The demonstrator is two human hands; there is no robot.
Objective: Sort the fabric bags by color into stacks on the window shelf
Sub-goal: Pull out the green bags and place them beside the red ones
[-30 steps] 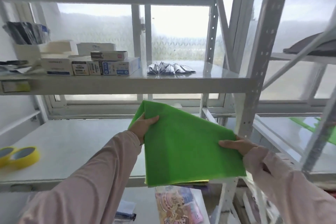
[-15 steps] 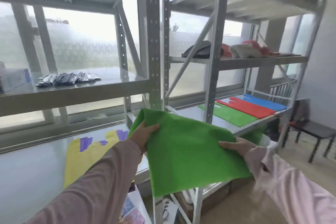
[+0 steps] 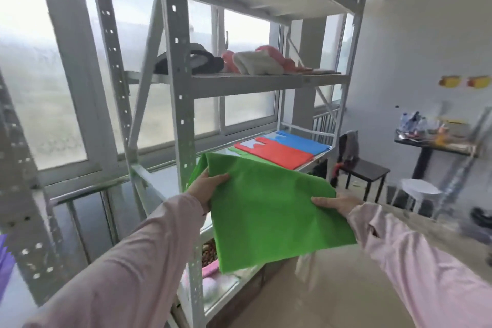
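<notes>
Before the window rack (image 3: 182,114), green fabric bag (image 3: 269,210) held flat in mid-air, left grip (image 3: 207,186) pinching its far left edge, thumb on top, right grip (image 3: 332,204) pinching its right edge, red bag (image 3: 274,153) and blue bag (image 3: 300,142) lying side by side on the window shelf (image 3: 318,158) beyond

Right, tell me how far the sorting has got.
Done: blue bags and red bags lie side by side on the window shelf, with a sliver of green beside the red. In hand: left hand and right hand grip a green bag, short of the shelf. Left: laying it on the green; purple fabric at the left edge may be unsorted.
</notes>
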